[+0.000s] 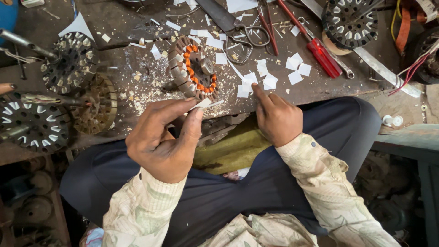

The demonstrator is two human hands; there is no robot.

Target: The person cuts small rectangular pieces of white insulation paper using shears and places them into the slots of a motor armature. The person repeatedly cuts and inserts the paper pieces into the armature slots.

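Observation:
A round stator core (pixel 193 68) with copper windings and orange insulation stands tilted on the worn wooden bench (pixel 137 77). My left hand (pixel 162 137) pinches a small white paper slip (pixel 201 104) between thumb and fingers, right at the core's lower edge. My right hand (pixel 276 118) rests at the bench edge, its forefinger pressing on a cut white paper piece (pixel 249 87) in a loose scatter of similar pieces.
Scissors (pixel 249 39) and a red-handled screwdriver (pixel 315 45) lie behind the paper pieces. Three more stator cores (pixel 68 61) (pixel 32 123) (pixel 350 20) sit left and far right. Paper scraps and shavings litter the bench; wires (pixel 411 68) hang right.

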